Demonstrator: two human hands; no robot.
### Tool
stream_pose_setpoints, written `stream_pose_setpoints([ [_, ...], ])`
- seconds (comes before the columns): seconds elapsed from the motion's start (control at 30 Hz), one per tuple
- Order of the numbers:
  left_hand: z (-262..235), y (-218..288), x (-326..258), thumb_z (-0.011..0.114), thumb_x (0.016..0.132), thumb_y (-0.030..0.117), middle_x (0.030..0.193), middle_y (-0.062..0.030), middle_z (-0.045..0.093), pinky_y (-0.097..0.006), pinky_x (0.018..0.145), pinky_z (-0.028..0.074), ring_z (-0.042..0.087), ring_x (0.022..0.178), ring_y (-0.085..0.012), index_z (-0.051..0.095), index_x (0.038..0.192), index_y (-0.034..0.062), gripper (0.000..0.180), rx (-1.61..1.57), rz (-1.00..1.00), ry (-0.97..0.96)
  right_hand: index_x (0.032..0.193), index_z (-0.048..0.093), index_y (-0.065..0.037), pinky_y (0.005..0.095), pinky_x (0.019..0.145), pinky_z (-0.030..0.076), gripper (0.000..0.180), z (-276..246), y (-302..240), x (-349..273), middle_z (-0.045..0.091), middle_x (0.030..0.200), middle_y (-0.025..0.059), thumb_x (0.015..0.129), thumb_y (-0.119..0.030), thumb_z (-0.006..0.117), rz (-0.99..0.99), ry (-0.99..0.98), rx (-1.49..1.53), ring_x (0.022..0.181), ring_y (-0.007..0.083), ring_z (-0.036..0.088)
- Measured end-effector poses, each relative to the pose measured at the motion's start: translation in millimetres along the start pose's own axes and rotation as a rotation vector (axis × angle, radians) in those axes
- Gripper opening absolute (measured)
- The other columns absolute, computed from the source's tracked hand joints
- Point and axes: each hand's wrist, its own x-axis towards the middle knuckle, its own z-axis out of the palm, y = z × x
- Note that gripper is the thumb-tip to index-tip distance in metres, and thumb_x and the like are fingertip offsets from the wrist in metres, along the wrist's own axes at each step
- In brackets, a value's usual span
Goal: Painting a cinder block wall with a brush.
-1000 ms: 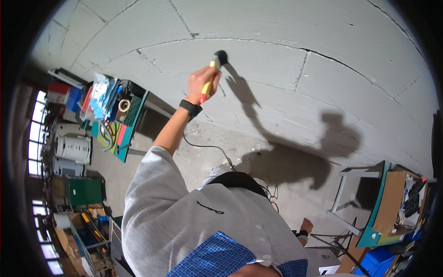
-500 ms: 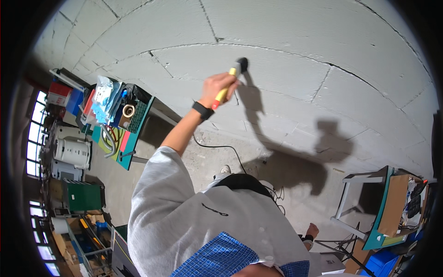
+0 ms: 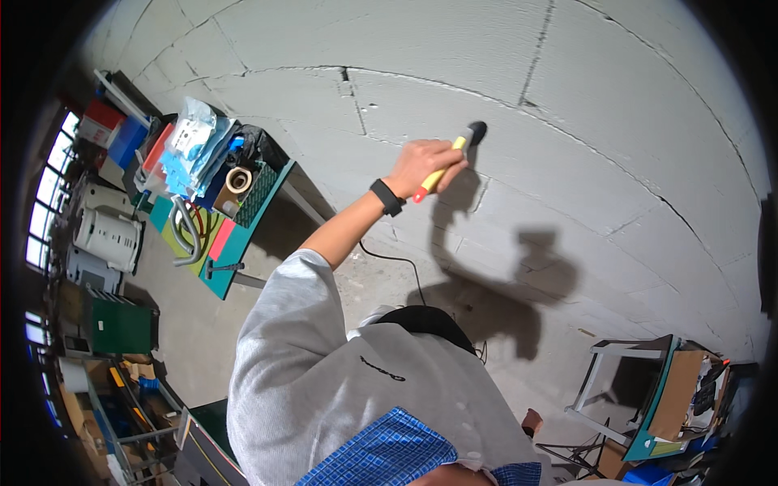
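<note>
Fingers (image 3: 438, 154) curled tight round the yellow grip of a small hand tool (image 3: 444, 168), clamped on it, thumb side toward the wall. Red butt end of the handle poking out below the fist; dark head at the top end, pressed against or just at the face of the grey block wall (image 3: 616, 105), beside a mortar joint. Exact kind of tool head too small and dark to tell. Left hand (image 3: 423, 162) raised well above shoulder height, black watch (image 3: 388, 197) on the wrist, bare forearm running down into a light grey sleeve (image 3: 284, 324). Shadow of hand and tool cast on the blocks just right of and below the fist.

Right hand out of sight, so nothing to say of its fingers.

Below the arm, a black cable (image 3: 401, 263) trailing down the wall's foot toward a dark rounded object (image 3: 425, 322) close against the chest. Blue checked cloth (image 3: 389, 454) at the bottom edge.

Off to the left, well apart from the hand, a teal-edged work table (image 3: 243, 243) laden with plastic packets, a roll of tape (image 3: 238, 180) and a hose. Further left, white canisters (image 3: 105, 236) and a green box (image 3: 117, 326) on the floor. At the lower right, a white-framed stand (image 3: 604, 381) with leaning boards.
</note>
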Motion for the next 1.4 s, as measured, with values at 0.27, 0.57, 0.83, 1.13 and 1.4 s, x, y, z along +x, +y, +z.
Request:
stream_pose_setpoints([
  [0.27,-71,-101,-59,0.068,0.084,0.014,0.069,-0.0076,0.062,-0.037,0.052,0.051,0.062,0.060,-0.0277,0.066,0.081,0.0099,0.006,0.160,-0.245,0.142,0.093,0.080,-0.015,0.0380,0.090,0.053,0.025,-12,-28,-16,0.075,0.097,0.0100,0.078,-0.023,0.062,-0.009,0.091,0.021,0.095,0.0278,0.070],
  [0.57,-65,-98,-58,0.069,0.084,0.013,0.066,-0.0099,0.059,-0.036,0.051,0.048,0.059,0.057,-0.0267,0.063,0.076,0.0056,0.013,0.019,-0.141,0.095,0.095,0.079,-0.012,0.0347,0.088,0.053,0.025,-98,-140,-63,0.075,0.095,0.0102,0.077,-0.019,0.062,-0.180,0.084,0.164,0.093,0.0249,0.070],
  [0.83,-93,-122,-81,0.065,0.088,0.014,0.070,-0.0097,0.062,-0.038,0.055,0.048,0.061,0.062,-0.0298,0.063,0.079,0.0073,0.011,0.206,-0.336,0.199,0.092,0.079,-0.010,0.0354,0.081,0.055,0.022,-93,-130,-66,0.075,0.089,0.0140,0.079,-0.016,0.062,-0.274,0.111,0.148,0.087,0.0276,0.071],
  [1.13,40,41,-11,0.072,0.078,0.012,0.062,-0.0063,0.057,-0.034,0.049,0.043,0.054,0.051,-0.0230,0.063,0.071,0.0081,0.012,-0.218,0.083,0.041,0.093,0.079,-0.015,0.0375,0.085,0.054,0.021,-113,-69,-92,0.074,0.092,0.0134,0.083,-0.026,0.064,-0.057,0.201,0.210,0.092,0.0303,0.071],
  [1.4,175,180,84,0.073,0.081,0.012,0.065,-0.0052,0.056,-0.034,0.048,0.044,0.056,0.053,-0.0240,0.064,0.078,0.0094,0.010,-0.536,0.304,-0.062,0.091,0.079,-0.015,0.0363,0.083,0.056,0.019,-81,83,-154,0.075,0.088,0.0097,0.085,-0.022,0.062,0.122,0.279,0.301,0.086,0.0253,0.072],
])
